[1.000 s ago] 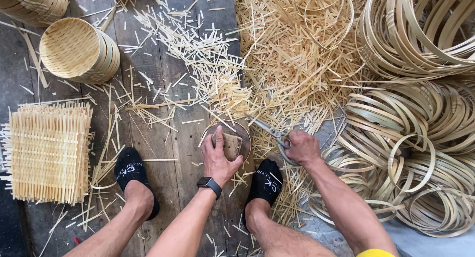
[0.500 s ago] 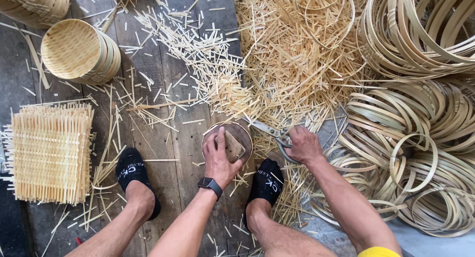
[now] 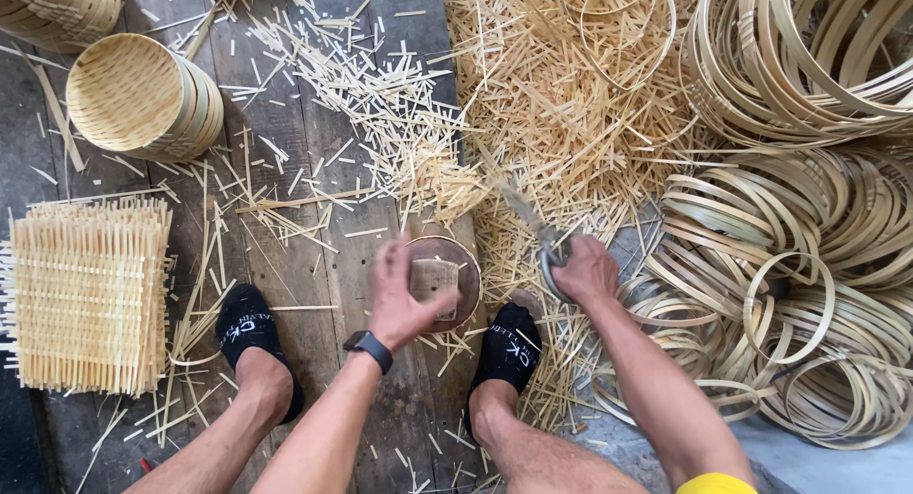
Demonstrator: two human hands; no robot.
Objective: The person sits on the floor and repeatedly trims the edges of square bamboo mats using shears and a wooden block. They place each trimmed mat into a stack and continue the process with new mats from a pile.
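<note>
Hands at a round wooden block among bamboo offcuts

The left hand (image 3: 404, 299), blurred, grips a small bamboo piece (image 3: 433, 277) over the round wooden block (image 3: 463, 266) between the two black-socked feet; the right hand (image 3: 582, 271) is closed round the handles of scissors (image 3: 537, 230), blades pointing up-left over the heap of bamboo slivers (image 3: 561, 104), beside coiled bamboo hoops (image 3: 808, 294)

Left forearm comes up from bottom centre, angled up-right, dark watch on the wrist. Left hand (image 3: 404, 299) back facing camera, fingers curled shut around a grip, slightly motion-blurred. Right forearm enters from bottom right, angled up-left, yellow sleeve edge at the frame bottom. Right hand (image 3: 582, 271) closed in a fist, knuckles up, wrist roughly straight. Hands near each other, not touching. Both legs extend from the bottom, feet in black socks, flanking the left forearm.
</note>
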